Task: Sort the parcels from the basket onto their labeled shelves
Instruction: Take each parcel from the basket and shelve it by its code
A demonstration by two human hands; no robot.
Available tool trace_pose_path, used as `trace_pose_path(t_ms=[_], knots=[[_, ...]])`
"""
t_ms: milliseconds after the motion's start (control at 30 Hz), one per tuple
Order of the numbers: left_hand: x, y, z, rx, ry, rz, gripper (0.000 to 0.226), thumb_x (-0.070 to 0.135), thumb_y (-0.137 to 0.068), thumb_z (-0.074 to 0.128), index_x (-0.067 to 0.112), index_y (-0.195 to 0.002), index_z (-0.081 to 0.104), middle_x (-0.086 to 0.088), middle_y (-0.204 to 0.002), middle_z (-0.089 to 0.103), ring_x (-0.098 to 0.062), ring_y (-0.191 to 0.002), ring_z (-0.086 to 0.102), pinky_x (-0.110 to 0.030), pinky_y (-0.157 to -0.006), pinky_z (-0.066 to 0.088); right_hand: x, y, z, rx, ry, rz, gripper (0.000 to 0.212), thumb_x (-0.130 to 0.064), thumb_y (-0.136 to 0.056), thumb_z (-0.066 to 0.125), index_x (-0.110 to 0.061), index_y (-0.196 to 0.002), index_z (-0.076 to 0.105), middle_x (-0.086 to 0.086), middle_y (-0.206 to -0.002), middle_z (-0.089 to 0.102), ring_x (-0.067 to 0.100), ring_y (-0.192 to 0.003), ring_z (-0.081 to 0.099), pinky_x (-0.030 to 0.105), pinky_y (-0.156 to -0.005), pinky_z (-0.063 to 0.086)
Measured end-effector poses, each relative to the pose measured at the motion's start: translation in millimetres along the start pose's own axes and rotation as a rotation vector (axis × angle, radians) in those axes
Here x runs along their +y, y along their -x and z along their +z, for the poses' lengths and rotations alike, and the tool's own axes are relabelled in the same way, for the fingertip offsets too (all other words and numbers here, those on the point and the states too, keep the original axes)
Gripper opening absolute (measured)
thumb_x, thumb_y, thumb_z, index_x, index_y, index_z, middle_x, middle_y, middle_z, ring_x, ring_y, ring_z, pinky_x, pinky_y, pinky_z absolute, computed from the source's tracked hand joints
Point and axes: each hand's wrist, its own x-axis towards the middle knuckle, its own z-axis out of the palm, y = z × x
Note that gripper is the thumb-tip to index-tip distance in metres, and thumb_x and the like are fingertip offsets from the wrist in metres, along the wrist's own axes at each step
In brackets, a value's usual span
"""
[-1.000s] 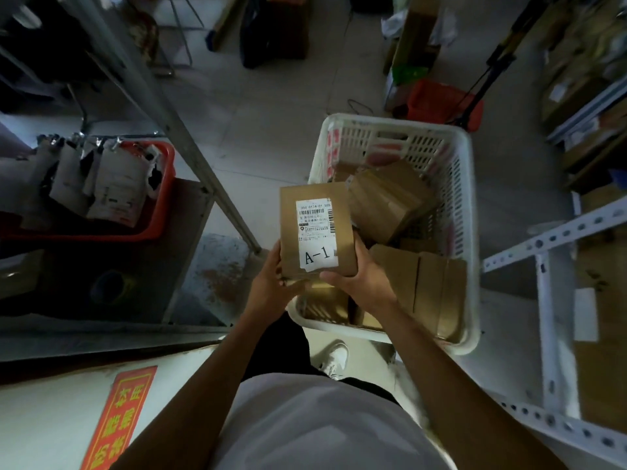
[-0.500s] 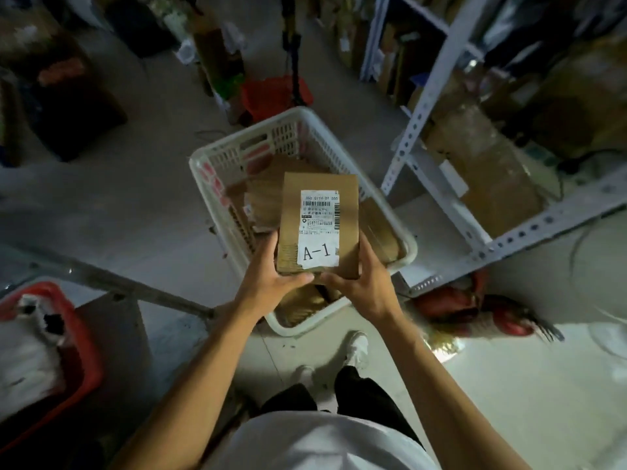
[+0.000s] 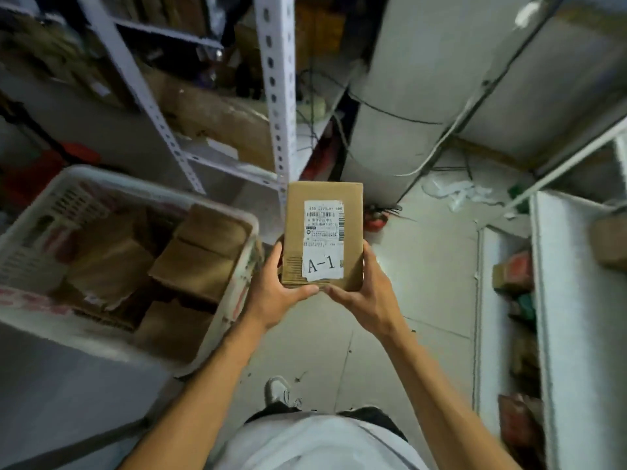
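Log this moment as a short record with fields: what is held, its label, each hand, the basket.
held item: small brown cardboard parcel, upright, above the floor
label: white sticker marked A-1
left hand: grips the parcel's lower left edge
right hand: grips its lower right edge
basket: white slotted plastic basket, left of the hands, holding more brown boxes
shelf: white perforated metal upright behind the parcel
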Motion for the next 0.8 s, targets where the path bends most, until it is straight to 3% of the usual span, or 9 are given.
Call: trace_pose_path(t_ms=[100,200,267,333,400,500,600,700,800], knots=[[45.4,-26.2,60.6,-0.163,-0.018,0.118,0.085,0.017,-0.063,0.093,0.032,-0.133,0.047,0.011,-0.116,0.069,-0.001,-0.105,0.066,-0.026,-0.09,0.056,11.5,20.3,-71.1,0.186,-0.003,0.041,0.081,-0.014,-0.071,0.089,-0.042,-0.128,0.039,-0.033,-0.115,0.058,-0.018,-0.102,0.058,0.004,-0.079,0.046],[108.2,-39.7,130.0,-0.285,-0.063,0.265,0.092,0.026,-0.063,0.093,0.023,-0.141,0.043,0.013,-0.116,0.065,0.015,-0.098,0.06,-0.005,-0.08,0.049,16.0,40.9,-150.8,0.371,0.043,0.043,0.085,-0.024,-0.07,0.091,-0.039,-0.132,0.035,-0.035,-0.111,0.056,-0.023,-0.097,0.057,0.003,-0.078,0.046],[152.9,-44.3,176.6,-0.359,-0.055,0.375,0.098,0.03,-0.064,0.092,0.023,-0.145,0.039,0.015,-0.116,0.062,0.02,-0.099,0.057,-0.003,-0.08,0.047,15.9,55.6,-206.0,0.475,0.068,0.036,0.09,-0.034,-0.069,0.091,-0.033,-0.139,0.035,-0.028,-0.119,0.057,-0.009,-0.107,0.061,0.015,-0.088,0.053],[198.8,-44.8,221.3,-0.44,-0.02,0.484,0.112,0.04,-0.062,0.092,0.023,-0.153,0.028,0.009,-0.129,0.06,0.005,-0.116,0.058,-0.016,-0.093,0.052,10.7,73.8,-260.3,0.582,0.097,0.021,0.095,-0.033,-0.07,0.09,-0.031,-0.145,0.031,-0.027,-0.12,0.056,-0.008,-0.106,0.062,0.016,-0.09,0.054],[242.9,-44.0,264.6,-0.514,0.018,0.608,0.116,0.041,-0.062,0.091,0.021,-0.155,0.024,0.003,-0.138,0.057,-0.01,-0.125,0.057,-0.032,-0.099,0.053,-0.2,94.8,-312.0,0.701,0.134,0.0,0.089,-0.026,-0.071,0.09,-0.034,-0.139,0.033,-0.029,-0.115,0.054,-0.019,-0.096,0.056,0.005,-0.085,0.049],[305.5,-36.2,328.5,-0.586,0.045,0.775,0.11,0.022,-0.063,0.093,0.023,-0.153,0.029,0.004,-0.132,0.06,-0.013,-0.122,0.06,-0.043,-0.092,0.057,-15.7,130.5,-383.2,0.884,0.232,-0.044,0.083,-0.025,-0.07,0.09,-0.046,-0.127,0.033,-0.032,-0.113,0.058,-0.018,-0.096,0.059,0.013,-0.084,0.054],[360.3,-19.2,385.2,-0.671,0.091,0.901,0.112,0.014,-0.062,0.092,0.024,-0.154,0.028,0.002,-0.132,0.061,-0.013,-0.117,0.063,-0.048,-0.088,0.059,-31.5,167.5,-439.7,1.025,0.332,-0.046,0.087,-0.028,-0.071,0.089,-0.047,-0.132,0.03,-0.028,-0.117,0.06,-0.011,-0.102,0.06,0.014,-0.085,0.053],[407.6,2.5,433.4,-0.765,0.153,1.023,0.106,0.008,-0.067,0.089,0.023,-0.153,0.029,0.006,-0.135,0.058,-0.005,-0.124,0.056,-0.043,-0.092,0.058,-45.1,202.0,-482.8,1.164,0.409,-0.043,0.089,-0.029,-0.073,0.088,-0.034,-0.141,0.03,-0.02,-0.124,0.057,-0.009,-0.101,0.058,0.007,-0.08,0.05],[443.2,26.1,478.9,-0.837,0.149,1.094,0.103,0.011,-0.068,0.089,0.023,-0.152,0.03,0.014,-0.13,0.057,0.017,-0.115,0.05,-0.008,-0.086,0.05,-49.3,236.1,-514.5,1.288,0.471,0.003,0.094,-0.036,-0.075,0.085,-0.027,-0.147,0.026,-0.01,-0.134,0.053,-0.006,-0.106,0.049,-0.004,-0.075,0.04]])
